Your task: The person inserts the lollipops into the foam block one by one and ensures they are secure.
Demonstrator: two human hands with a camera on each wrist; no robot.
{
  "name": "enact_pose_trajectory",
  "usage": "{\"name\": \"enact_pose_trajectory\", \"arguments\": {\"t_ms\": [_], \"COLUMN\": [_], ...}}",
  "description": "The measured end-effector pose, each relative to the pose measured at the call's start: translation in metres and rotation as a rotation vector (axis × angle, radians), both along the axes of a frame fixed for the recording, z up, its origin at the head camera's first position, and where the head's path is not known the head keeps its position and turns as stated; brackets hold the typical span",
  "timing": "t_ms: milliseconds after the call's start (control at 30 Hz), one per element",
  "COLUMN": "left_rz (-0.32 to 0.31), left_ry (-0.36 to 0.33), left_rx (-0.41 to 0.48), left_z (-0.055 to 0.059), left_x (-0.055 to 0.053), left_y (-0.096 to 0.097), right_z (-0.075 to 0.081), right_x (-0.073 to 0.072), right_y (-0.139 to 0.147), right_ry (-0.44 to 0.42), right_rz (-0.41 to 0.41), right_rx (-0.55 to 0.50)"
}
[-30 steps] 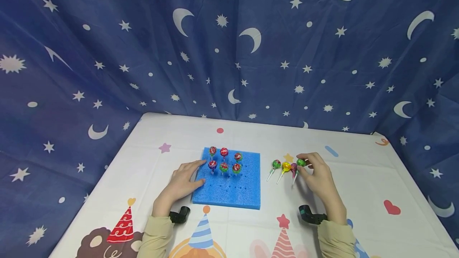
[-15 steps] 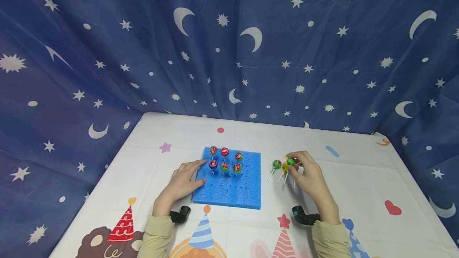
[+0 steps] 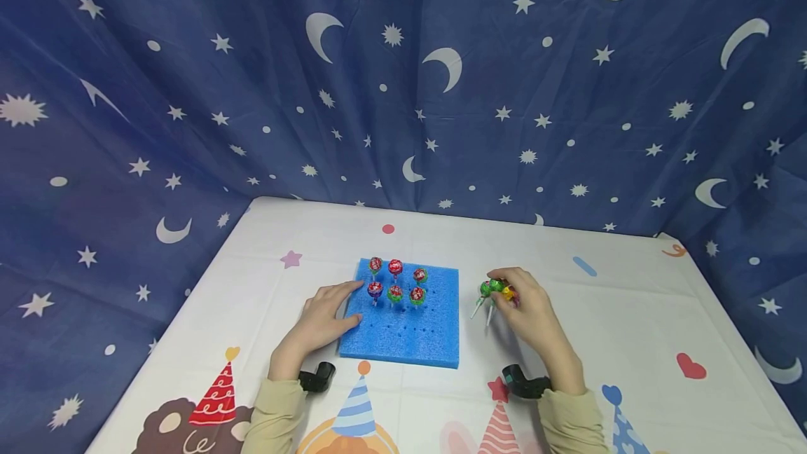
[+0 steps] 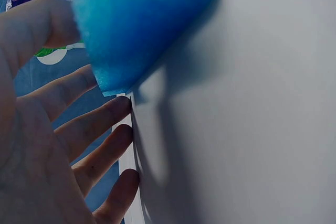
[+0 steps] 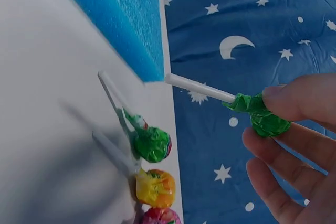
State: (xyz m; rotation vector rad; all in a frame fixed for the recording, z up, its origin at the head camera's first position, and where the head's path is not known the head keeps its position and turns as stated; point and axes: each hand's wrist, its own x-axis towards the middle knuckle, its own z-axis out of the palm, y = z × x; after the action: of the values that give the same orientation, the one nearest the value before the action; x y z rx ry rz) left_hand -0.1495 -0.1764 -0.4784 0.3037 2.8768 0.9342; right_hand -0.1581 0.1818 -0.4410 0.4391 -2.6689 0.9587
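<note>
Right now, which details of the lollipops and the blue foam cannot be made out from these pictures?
Pink lollipop: stick hidden by the right hand (head view); candy cut off by the bottom edge (right wrist view).
Standing lollipops: any wrapper lettering too small (head view).
Blue foam: part of one edge hidden by the left hand (head view); blurred, cut off by the top edge (left wrist view).

no readable text, no legible numbers, labels
</note>
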Motion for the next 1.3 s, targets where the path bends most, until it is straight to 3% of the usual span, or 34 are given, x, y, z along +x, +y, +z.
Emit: {"name": "enact_pose_trajectory", "arguments": {"t_ms": [367,633,833,1300], "left_rz": [-0.003,-0.004,-0.006,-0.011], "left_ry": [-0.002,-0.001,-0.003,0.003], "left_rx": [-0.003,-0.004,-0.006,-0.011], "left_z": [0.002,0.004,0.004,0.002], "left_x": [0.001,0.001,0.002,0.000], "left_y": [0.000,0.001,0.000,0.000], "right_z": [0.003,0.001,0.001,-0.009], "right_x": [0.003,0.001,0.003,0.001], "right_y": [-0.015,-0.025,-0.034,-0.055], "right_ry": [0.058,0.165,0.182,0.272], "right_rz": [0.060,0.135,0.167,0.223], "right_rx": [0.006,-0.006,-0.004,-0.058]}}
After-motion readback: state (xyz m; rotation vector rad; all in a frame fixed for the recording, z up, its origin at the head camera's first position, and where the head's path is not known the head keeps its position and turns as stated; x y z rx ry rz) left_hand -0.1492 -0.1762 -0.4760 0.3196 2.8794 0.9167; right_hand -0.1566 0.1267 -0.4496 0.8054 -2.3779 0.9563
